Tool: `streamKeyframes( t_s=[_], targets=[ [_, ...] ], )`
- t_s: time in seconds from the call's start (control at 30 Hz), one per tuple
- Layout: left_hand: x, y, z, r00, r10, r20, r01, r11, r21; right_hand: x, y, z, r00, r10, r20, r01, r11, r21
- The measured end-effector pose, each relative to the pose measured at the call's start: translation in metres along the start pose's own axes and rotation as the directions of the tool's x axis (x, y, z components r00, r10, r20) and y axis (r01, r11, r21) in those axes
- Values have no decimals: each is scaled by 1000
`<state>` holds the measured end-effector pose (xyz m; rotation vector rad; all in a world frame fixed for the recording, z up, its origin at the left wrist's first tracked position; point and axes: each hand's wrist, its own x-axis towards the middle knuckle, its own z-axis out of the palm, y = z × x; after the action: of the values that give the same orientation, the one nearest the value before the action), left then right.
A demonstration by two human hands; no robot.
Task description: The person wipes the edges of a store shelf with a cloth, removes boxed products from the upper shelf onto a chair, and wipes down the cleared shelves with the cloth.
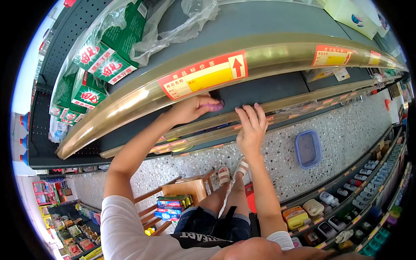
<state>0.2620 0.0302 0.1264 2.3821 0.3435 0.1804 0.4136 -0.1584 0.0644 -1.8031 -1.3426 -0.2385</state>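
My left hand (190, 109) reaches under the upper shelf's gold price rail (277, 47). Its fingers are closed around a small crumpled purple cloth (214, 105) with a dark patch, held over the dark grey lower shelf (268, 90). On that lower shelf's front rail (286, 103) my right hand (251, 126) rests, fingers extended over the edge and holding nothing. A red and yellow price label (203, 74) sits on the upper rail, just above my left hand.
Green toothpaste boxes (106, 65) in clear plastic fill the upper shelf's left end. A blue basin (308, 149) stands on the speckled floor. Behind me are a wooden chair (186, 188) bearing more boxes, a red object (250, 197), and shelves of bottles (329, 199).
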Motion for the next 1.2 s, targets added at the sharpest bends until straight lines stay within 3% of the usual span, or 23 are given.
streamKeyframes(
  t_s=[0.07,0.2,0.3,0.43,0.67,0.83,0.9,1.2],
  targets=[
    [-5,11,-8,990,-18,140,7,996,84,0,1,0,1000,-13,-7,13,1000,-3],
    [-10,8,-10,982,15,190,-30,997,78,-1,1,0,1000,-11,11,11,1000,8],
    [-7,10,-6,993,20,113,-29,996,81,-2,1,0,1000,0,10,-1,1000,23],
    [-3,26,2,987,-162,22,160,983,94,-1,3,1,1000,18,-15,-18,999,46],
    [12,27,17,950,-251,-185,273,956,108,2,4,0,998,12,-54,-8,998,66],
    [28,-18,26,925,-56,-375,244,846,474,0,6,0,999,1,-35,1,999,43],
    [30,-51,27,900,-212,-380,362,850,382,1,7,0,999,0,-36,2,999,50],
    [41,-90,-26,792,-255,-555,502,789,354,2,12,-2,999,-18,-46,22,997,76]
  ],
)
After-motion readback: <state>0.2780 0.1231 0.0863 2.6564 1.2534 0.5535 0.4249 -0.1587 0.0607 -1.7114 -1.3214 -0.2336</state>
